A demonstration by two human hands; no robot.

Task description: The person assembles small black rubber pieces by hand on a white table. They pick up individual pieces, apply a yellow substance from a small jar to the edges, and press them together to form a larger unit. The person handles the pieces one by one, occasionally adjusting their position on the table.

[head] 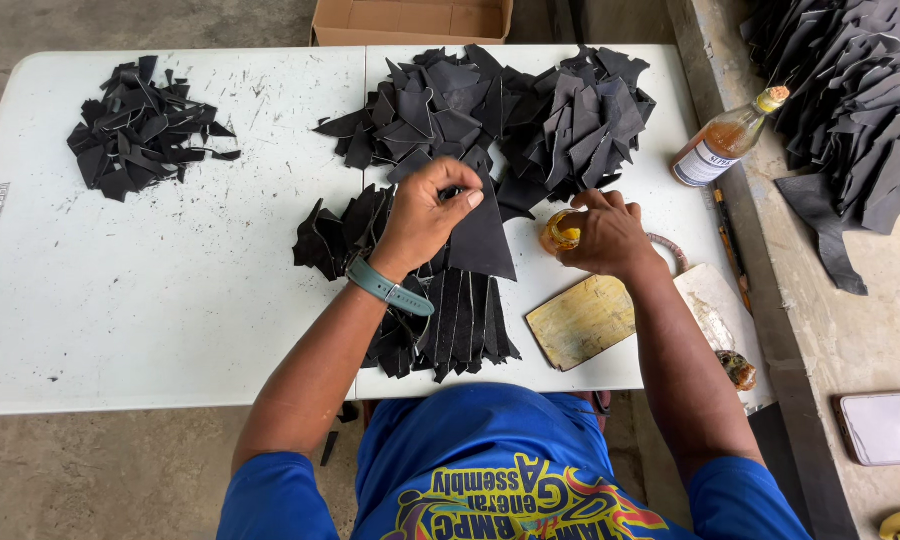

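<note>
The left hand point(425, 215) is pinching the top corner of a black leather piece point(482, 235), its grip closed on that edge with fingertips pressed together. Just below this grip, a fanned stack of similar pieces point(460, 325) is lying on the white worktop point(170, 300), seemingly already handled. The right hand point(605, 235) is curling its grip around a small jar of amber glue point(562, 232), fingers closed over it; a smeared yellow board point(582, 320) is lying just beneath that grip. Beyond both hands, large heaps of black pieces point(510, 110) are waiting, so much looks left. A smaller heap point(135, 125) is sitting far left.
</note>
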